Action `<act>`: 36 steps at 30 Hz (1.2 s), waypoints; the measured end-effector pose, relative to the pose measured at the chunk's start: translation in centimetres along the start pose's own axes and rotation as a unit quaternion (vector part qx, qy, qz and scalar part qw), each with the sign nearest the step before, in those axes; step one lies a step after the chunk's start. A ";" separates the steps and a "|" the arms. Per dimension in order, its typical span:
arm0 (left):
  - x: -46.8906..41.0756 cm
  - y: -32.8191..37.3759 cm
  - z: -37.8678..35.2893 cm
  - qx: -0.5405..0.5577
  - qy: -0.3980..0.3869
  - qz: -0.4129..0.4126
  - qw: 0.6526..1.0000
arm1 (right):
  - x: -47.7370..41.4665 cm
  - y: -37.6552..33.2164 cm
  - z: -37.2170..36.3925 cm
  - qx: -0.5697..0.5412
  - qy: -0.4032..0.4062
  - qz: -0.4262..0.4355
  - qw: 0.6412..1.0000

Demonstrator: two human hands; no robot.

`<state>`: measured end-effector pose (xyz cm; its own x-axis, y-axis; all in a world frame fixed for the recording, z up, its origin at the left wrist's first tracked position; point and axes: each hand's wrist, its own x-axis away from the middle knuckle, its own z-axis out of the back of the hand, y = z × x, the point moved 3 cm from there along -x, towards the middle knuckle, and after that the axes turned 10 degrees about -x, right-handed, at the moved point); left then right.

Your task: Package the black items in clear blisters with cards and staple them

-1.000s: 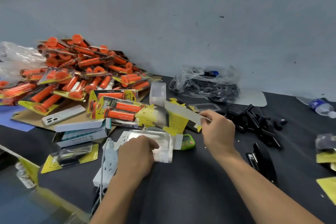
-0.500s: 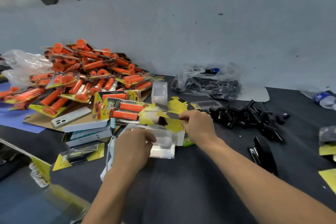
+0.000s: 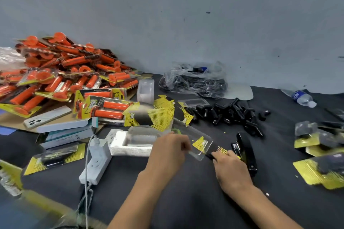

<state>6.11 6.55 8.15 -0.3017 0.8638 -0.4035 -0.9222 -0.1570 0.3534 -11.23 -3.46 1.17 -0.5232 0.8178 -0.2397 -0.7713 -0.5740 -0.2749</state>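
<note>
While our left hand [image 3: 168, 151] grips the left end of the clear blister [image 3: 197, 143] with curled fingers and our right hand [image 3: 231, 170] pinches the right end of the yellow card [image 3: 222, 149], the card lies partly inside the blister. The pair is tilted just above the dark table [image 3: 186, 201], between the stack of empty blisters [image 3: 134, 142] and the black stapler [image 3: 245, 150]. The main risk we see is the card catching on the blister's folded edge. A push from one end alone could buckle the thin card or spring the soft plastic open. Because we hold the blister only at one end, it may also twist, so that the card seats crooked and the staple lands off the flange. Motion blur hides the inside, so we cannot tell whether a black item is already loaded. The loose black items [image 3: 227, 114] lie in a heap well apart, beyond the stapler. If the pocket is empty, stapling now would seal a useless pack. The stapler sits just beside our right hand, and a careless sweep could knock it into the finished packs [image 3: 314, 171]. The spare cards [image 3: 156, 116] are fanned loosely near our left hand and could slide if brushed.
</note>
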 end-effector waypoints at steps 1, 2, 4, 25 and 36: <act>-0.1 0.4 -1.2 0.010 -0.006 -0.003 1.000 | 0.3 0.6 0.0 -0.035 -0.022 -0.022 0.999; -0.2 0.6 -2.4 0.022 -0.009 -0.008 1.000 | 0.4 1.1 0.3 -0.078 -0.020 -0.041 0.996; -0.5 0.6 -4.6 0.042 -0.018 -0.015 0.999 | 0.4 1.6 1.4 -0.208 0.029 -0.093 0.973; -7.6 4.0 -14.7 0.428 -0.033 0.208 0.879 | -0.6 2.0 -0.6 -0.518 0.065 -0.192 0.831; -7.9 4.8 -15.1 0.699 -0.281 0.191 0.629 | -1.0 2.2 -1.1 -0.541 0.040 -0.201 0.816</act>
<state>0.41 -8.26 0.27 0.0584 0.9856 0.1585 0.4249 -0.1682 0.8895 -12.02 -5.65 -0.22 -0.2481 0.9684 0.0244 -0.0809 0.0044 -0.9967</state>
